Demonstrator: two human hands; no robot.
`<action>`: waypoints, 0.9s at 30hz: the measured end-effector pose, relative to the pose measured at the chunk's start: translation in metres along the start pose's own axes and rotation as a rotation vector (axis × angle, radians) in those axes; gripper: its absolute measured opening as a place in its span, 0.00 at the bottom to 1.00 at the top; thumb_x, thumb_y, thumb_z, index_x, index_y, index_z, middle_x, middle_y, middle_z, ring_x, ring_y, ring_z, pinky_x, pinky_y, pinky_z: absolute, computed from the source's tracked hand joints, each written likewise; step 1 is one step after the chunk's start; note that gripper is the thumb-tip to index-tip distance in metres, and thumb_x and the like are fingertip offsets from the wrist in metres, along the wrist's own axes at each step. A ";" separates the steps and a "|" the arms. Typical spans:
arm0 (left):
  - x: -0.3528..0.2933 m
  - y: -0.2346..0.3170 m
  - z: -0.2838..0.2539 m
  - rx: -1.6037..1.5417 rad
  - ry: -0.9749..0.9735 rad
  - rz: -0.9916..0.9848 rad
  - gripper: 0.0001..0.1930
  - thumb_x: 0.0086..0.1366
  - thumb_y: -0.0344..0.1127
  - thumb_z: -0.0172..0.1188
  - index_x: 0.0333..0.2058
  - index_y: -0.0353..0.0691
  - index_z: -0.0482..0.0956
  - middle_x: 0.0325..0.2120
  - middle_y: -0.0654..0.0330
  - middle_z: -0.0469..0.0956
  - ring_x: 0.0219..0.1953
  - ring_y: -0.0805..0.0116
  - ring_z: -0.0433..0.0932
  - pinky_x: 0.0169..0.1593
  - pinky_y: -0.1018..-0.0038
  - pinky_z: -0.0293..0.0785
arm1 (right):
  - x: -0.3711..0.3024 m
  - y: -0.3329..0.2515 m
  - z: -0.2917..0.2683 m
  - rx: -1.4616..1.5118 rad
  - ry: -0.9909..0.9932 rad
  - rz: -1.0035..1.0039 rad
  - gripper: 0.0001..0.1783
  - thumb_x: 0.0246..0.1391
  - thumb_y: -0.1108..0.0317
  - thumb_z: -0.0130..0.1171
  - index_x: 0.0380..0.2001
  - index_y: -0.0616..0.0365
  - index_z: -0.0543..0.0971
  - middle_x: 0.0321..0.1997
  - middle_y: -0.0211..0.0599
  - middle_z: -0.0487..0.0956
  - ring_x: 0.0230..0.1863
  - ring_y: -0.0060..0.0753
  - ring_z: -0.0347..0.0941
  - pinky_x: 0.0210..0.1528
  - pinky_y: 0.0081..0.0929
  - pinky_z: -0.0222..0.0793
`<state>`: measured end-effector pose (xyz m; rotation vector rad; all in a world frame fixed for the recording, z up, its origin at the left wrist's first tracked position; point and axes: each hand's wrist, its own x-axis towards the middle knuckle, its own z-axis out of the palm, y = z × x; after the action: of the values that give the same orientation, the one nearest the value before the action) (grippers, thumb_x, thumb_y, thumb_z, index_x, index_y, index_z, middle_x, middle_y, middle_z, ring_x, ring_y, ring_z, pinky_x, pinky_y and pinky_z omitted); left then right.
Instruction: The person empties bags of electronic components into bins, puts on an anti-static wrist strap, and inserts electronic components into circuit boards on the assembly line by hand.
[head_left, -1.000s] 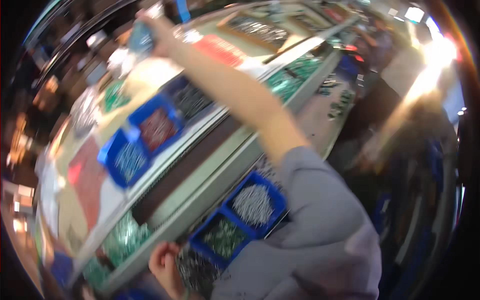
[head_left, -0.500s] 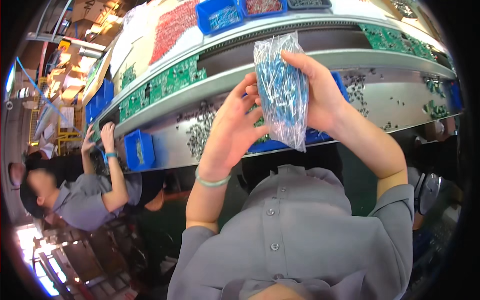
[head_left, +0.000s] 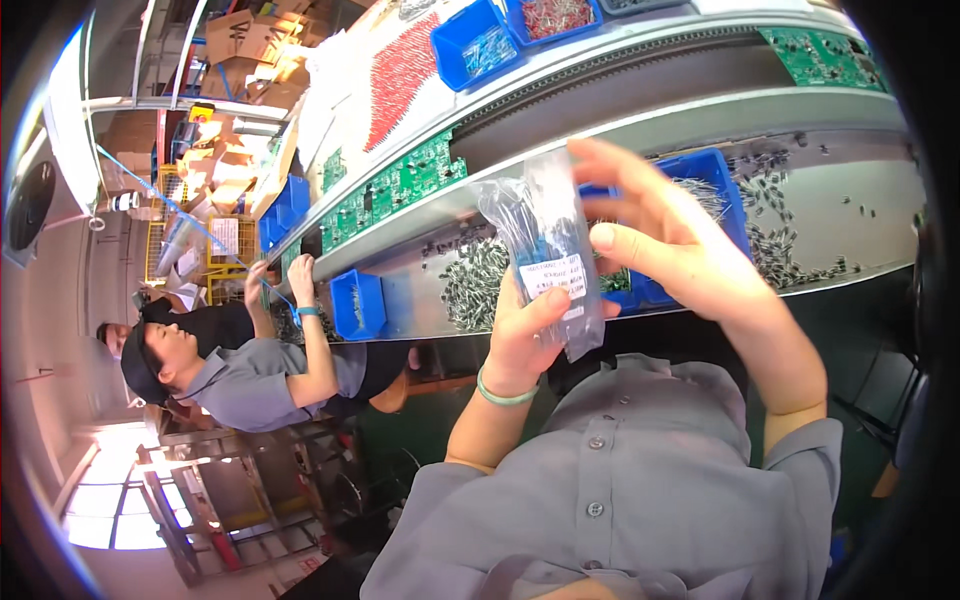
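Head view: clear plastic bag (head_left: 545,250) of small parts held up before the chest, pinched low by left hand (head_left: 525,335), thumb on its white label (head_left: 553,277), gripped at top by right hand (head_left: 665,235). Behind, blue bin (head_left: 715,180) on steel bench (head_left: 850,200).

I see a long metal workbench (head_left: 860,215) running from 9 o'clock to 3 o'clock. Loose small components (head_left: 470,285) lie scattered on it near centre and toward 3. One blue bin (head_left: 357,303) sits at 9 o'clock, another blue bin (head_left: 715,185) at 2. Green circuit boards (head_left: 395,190) ride the conveyor rail at 11.
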<state>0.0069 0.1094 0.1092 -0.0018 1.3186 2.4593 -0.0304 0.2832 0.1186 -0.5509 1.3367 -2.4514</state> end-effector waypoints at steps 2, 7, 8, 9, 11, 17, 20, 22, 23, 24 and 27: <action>-0.003 -0.003 -0.011 -0.109 -0.083 -0.093 0.34 0.50 0.36 0.64 0.54 0.28 0.60 0.46 0.45 0.71 0.45 0.55 0.75 0.42 0.62 0.79 | 0.004 -0.015 -0.012 -0.663 0.064 -0.251 0.33 0.48 0.74 0.54 0.60 0.56 0.60 0.58 0.40 0.64 0.58 0.34 0.61 0.57 0.34 0.59; -0.003 -0.008 -0.010 -0.043 0.015 -0.122 0.36 0.47 0.38 0.67 0.52 0.28 0.62 0.43 0.48 0.73 0.43 0.57 0.76 0.46 0.64 0.75 | 0.028 -0.011 -0.018 -0.868 -0.085 -0.460 0.19 0.36 0.80 0.60 0.38 0.58 0.76 0.39 0.38 0.73 0.41 0.42 0.69 0.40 0.31 0.67; -0.001 -0.009 -0.013 -0.050 0.028 -0.121 0.36 0.47 0.38 0.67 0.52 0.28 0.62 0.41 0.49 0.73 0.42 0.58 0.76 0.46 0.66 0.75 | 0.031 -0.013 -0.021 -0.955 -0.114 -0.490 0.16 0.36 0.80 0.60 0.33 0.59 0.75 0.39 0.37 0.73 0.39 0.40 0.68 0.37 0.30 0.66; 0.000 -0.010 -0.016 -0.058 0.041 -0.119 0.35 0.46 0.38 0.68 0.51 0.29 0.63 0.39 0.50 0.74 0.41 0.59 0.76 0.47 0.67 0.74 | 0.034 -0.013 -0.022 -1.042 -0.145 -0.519 0.12 0.35 0.79 0.61 0.29 0.59 0.74 0.38 0.36 0.73 0.37 0.37 0.68 0.34 0.29 0.66; -0.001 -0.013 -0.019 -0.081 0.103 -0.157 0.36 0.46 0.40 0.69 0.50 0.29 0.63 0.38 0.49 0.74 0.39 0.62 0.77 0.43 0.69 0.76 | 0.038 -0.005 -0.022 -1.007 -0.110 -0.517 0.10 0.35 0.79 0.60 0.24 0.59 0.71 0.34 0.36 0.73 0.33 0.37 0.68 0.31 0.29 0.64; 0.002 -0.008 -0.016 -0.205 0.049 -0.188 0.31 0.49 0.44 0.68 0.44 0.27 0.67 0.38 0.47 0.74 0.39 0.62 0.77 0.35 0.71 0.79 | 0.042 -0.005 -0.016 -0.786 -0.265 -0.292 0.10 0.40 0.71 0.62 0.25 0.60 0.70 0.27 0.36 0.72 0.29 0.41 0.67 0.32 0.31 0.64; 0.007 -0.007 -0.018 -0.068 0.122 -0.048 0.33 0.52 0.44 0.66 0.49 0.27 0.63 0.41 0.48 0.73 0.41 0.63 0.76 0.42 0.70 0.76 | 0.039 0.005 -0.014 -0.908 -0.180 -0.296 0.15 0.35 0.69 0.65 0.26 0.60 0.70 0.26 0.37 0.69 0.30 0.42 0.64 0.32 0.33 0.62; 0.009 -0.005 -0.019 0.013 0.196 0.020 0.35 0.53 0.43 0.65 0.52 0.28 0.59 0.42 0.50 0.72 0.42 0.64 0.75 0.46 0.70 0.73 | 0.040 0.007 -0.013 -1.001 -0.171 -0.269 0.15 0.32 0.69 0.65 0.24 0.61 0.70 0.25 0.36 0.67 0.31 0.41 0.63 0.31 0.35 0.62; 0.009 -0.003 -0.019 0.059 0.238 0.054 0.35 0.54 0.43 0.64 0.53 0.29 0.58 0.43 0.52 0.72 0.42 0.64 0.75 0.48 0.70 0.71 | 0.040 0.009 -0.013 -1.044 -0.170 -0.258 0.16 0.30 0.69 0.65 0.23 0.61 0.70 0.24 0.36 0.65 0.31 0.41 0.62 0.30 0.35 0.61; 0.011 -0.005 -0.019 0.043 0.225 0.079 0.35 0.55 0.43 0.64 0.53 0.29 0.58 0.43 0.52 0.72 0.42 0.64 0.75 0.47 0.70 0.71 | 0.041 0.009 -0.013 -1.078 -0.223 -0.243 0.15 0.30 0.70 0.65 0.21 0.61 0.70 0.25 0.36 0.65 0.31 0.41 0.63 0.31 0.35 0.61; 0.012 -0.010 -0.023 0.046 0.164 0.102 0.33 0.56 0.42 0.63 0.53 0.30 0.58 0.43 0.54 0.72 0.42 0.68 0.74 0.46 0.73 0.71 | 0.038 0.007 -0.006 -1.048 -0.276 -0.208 0.14 0.28 0.71 0.66 0.18 0.62 0.71 0.25 0.35 0.65 0.32 0.40 0.63 0.32 0.34 0.62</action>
<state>-0.0049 0.0997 0.0860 -0.1311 1.4777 2.5597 -0.0661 0.2677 0.1174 -1.2332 2.4442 -1.5132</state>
